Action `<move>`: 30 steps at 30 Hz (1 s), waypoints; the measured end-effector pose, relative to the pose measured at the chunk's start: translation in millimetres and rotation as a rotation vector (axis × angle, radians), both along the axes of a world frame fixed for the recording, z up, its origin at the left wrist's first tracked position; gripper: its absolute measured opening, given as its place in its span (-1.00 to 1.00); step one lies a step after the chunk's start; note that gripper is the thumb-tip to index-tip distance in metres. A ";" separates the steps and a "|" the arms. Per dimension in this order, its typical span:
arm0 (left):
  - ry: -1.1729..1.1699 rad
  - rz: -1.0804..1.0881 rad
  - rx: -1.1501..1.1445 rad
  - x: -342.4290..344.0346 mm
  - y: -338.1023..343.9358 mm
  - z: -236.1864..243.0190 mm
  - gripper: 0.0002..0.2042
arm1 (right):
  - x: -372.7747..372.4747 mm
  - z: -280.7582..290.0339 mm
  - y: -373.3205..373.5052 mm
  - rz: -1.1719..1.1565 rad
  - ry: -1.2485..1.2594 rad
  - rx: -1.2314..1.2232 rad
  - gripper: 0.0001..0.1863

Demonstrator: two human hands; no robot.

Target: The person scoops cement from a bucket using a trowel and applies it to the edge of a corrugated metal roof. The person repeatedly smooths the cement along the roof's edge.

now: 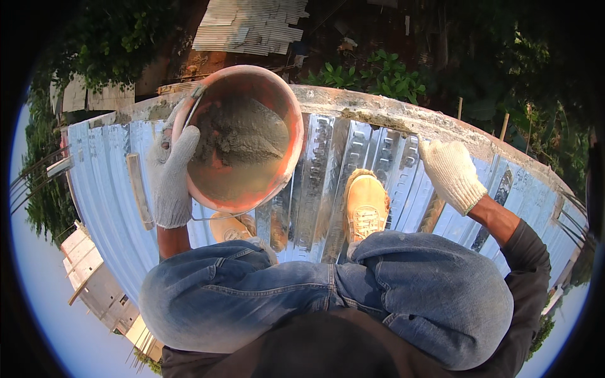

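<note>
Bucket (242, 142) of wet mortar tipped toward the concrete edge.
Left hand (170, 173) grips its near rim from the left, fingers curled over; right hand (450, 173) hangs well apart, fingers together, above the metal decking (328, 164).

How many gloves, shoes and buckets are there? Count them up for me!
White gloves: 2, on the left hand and the right hand
Yellow shoes: 2, the left shoe and the right shoe
Orange bucket with wet cement: 1
Total: 5
</note>
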State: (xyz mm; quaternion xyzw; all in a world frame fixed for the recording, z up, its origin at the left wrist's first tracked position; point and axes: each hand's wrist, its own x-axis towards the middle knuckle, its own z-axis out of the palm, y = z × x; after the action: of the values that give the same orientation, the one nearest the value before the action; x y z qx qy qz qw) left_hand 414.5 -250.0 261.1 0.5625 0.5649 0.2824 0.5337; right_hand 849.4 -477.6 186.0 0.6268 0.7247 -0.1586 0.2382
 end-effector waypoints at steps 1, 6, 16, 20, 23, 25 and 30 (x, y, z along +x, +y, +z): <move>-0.011 0.018 0.014 3.0 -1.3 -0.8 -0.37 | -2.1 7.3 3.7 -0.022 0.006 -0.022 -0.65; -0.005 0.041 -0.025 -3.5 -4.7 4.3 -0.38 | 6.3 31.8 3.6 -0.060 0.042 -0.032 -0.64; -0.077 0.040 -0.085 2.2 -8.7 5.9 -0.43 | 40.2 27.9 1.4 -0.223 0.047 0.143 -0.81; -0.059 0.048 -0.075 6.7 -5.4 15.4 -0.50 | 24.2 -7.8 -36.8 -0.259 0.008 0.124 -0.86; -0.014 0.038 -0.118 -6.9 -1.6 5.2 -0.59 | 12.2 32.1 -26.2 -0.223 -0.063 0.071 -0.81; 0.032 0.028 -0.135 -15.7 -1.2 -1.8 -0.60 | 11.3 49.2 -22.1 -0.192 -0.092 0.039 -0.78; 0.102 0.016 -0.163 -6.2 -6.3 21.6 -0.59 | 26.5 64.6 -21.0 -0.228 -0.062 0.117 -0.79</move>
State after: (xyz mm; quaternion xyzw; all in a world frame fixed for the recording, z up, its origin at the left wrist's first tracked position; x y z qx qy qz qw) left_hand 408.3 -256.3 282.6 0.5265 0.6167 0.2107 0.5460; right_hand 875.9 -498.5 250.6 0.7227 0.6490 -0.1226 0.2038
